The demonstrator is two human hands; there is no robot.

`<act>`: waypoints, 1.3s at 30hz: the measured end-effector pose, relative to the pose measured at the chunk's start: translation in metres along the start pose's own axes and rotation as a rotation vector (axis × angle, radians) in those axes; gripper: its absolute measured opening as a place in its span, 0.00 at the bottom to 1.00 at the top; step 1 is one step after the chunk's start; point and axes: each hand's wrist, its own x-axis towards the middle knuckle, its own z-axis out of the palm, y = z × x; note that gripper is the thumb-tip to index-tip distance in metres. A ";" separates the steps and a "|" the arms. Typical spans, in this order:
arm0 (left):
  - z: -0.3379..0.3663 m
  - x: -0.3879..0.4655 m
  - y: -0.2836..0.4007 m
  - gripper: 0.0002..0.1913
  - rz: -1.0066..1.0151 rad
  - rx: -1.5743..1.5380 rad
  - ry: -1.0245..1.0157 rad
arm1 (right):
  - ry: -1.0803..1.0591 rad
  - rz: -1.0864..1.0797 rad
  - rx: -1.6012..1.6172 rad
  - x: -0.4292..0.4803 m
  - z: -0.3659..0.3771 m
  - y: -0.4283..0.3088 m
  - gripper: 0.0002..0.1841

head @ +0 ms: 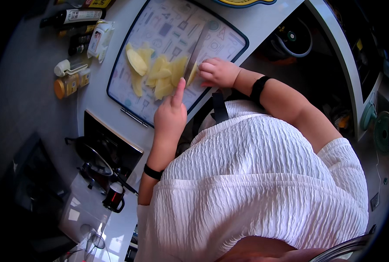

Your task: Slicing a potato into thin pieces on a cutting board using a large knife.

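Observation:
My left hand (171,113) is closed around the handle of a kitchen knife (196,49), its index finger stretched along the blade's spine. The blade points away from me over a patterned cutting board (161,32). To the right of the blade, the curled fingers of my right hand (219,72) grip a pale yellow piece, apparently peeled potato (191,76), mostly hidden by the fingers and the blade. Left of the knife lie thin, flat potato slices (161,77), overlapping in a loose row. A larger oval slice (136,62) rests on top of others at the left.
Bottles (83,16), a wipes packet (100,41) and seasoning jars (66,86) stand left of the board. Nearer me on the left are a lidded pan (93,155) and a red mug (115,196). A yellow-rimmed container (246,3) sits beyond the board; the counter edge (263,39) runs along the right.

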 end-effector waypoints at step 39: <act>0.013 -0.008 -0.007 0.39 -0.070 0.032 -0.023 | -0.058 0.015 0.036 -0.001 0.002 0.001 0.20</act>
